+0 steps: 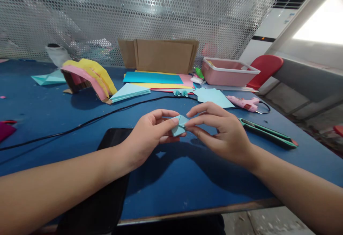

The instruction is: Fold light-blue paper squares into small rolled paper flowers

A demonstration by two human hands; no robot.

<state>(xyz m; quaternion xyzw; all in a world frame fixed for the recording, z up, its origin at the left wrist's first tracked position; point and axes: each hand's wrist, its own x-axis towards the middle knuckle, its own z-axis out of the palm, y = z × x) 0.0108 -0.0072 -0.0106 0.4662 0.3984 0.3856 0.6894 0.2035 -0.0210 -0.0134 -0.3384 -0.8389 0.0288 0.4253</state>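
Note:
Between my hands, above the blue table [171, 199], is a small folded piece of light blue paper [178, 129] with creases across its face. My left hand [154, 129] grips it from the left, thumb on top and fingers underneath. At its right edge, the thumb and fingertips of my right hand [222, 129] pinch the paper. Behind my hands lie two small blue folded paper pieces [180, 93] and a pile of light blue paper sheets [213, 97].
A black cable [80, 125] crosses the table. A black phone-like slab [107, 181] lies under my left forearm. To the right are a green-edged flat iron [268, 133], a pink glue gun [245, 103] and a pink bin [227, 73]. A yellow-pink paper arch [89, 77] stands left.

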